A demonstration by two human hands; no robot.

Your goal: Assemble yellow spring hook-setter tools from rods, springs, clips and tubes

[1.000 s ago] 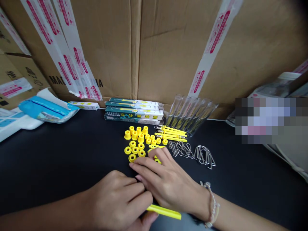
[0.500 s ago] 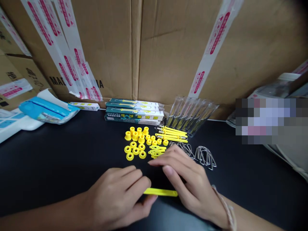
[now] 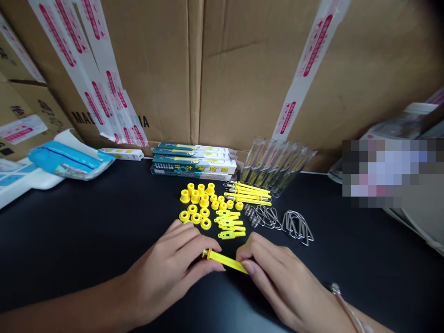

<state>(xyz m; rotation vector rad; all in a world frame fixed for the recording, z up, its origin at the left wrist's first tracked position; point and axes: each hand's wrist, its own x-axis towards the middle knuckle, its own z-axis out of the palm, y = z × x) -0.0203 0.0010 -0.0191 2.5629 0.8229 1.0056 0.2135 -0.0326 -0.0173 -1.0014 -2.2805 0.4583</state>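
Note:
My left hand (image 3: 180, 261) is closed around the left end of a yellow plastic rod (image 3: 227, 262), where a small collar and metal bit show. With thumb and fingers, my right hand (image 3: 274, 273) pinches the rod's right end. The rod slants down to the right above the black table. Just beyond my hands lie several flat yellow tabs (image 3: 231, 235), and yellow rings (image 3: 206, 224) sit behind my left fingers, which partly cover some. Yellow sleeves (image 3: 194, 196) and small caps (image 3: 230, 204) stand behind those. Similar rods with springs (image 3: 248, 193) lie farther back.
Metal hooks (image 3: 297, 226) and springs (image 3: 252, 215) lie right of the tabs. Clear tubes (image 3: 277, 169) and printed boxes (image 3: 194, 164) line the cardboard (image 3: 236, 92) at the back. A blue packet (image 3: 69, 159) rests at left, a clear bottle (image 3: 398, 125) at right.
My right hand has closed on the rod's right end, where it was loosely spread before. The left hand has shifted up and left, uncovering the collar, and the rod now tilts more.

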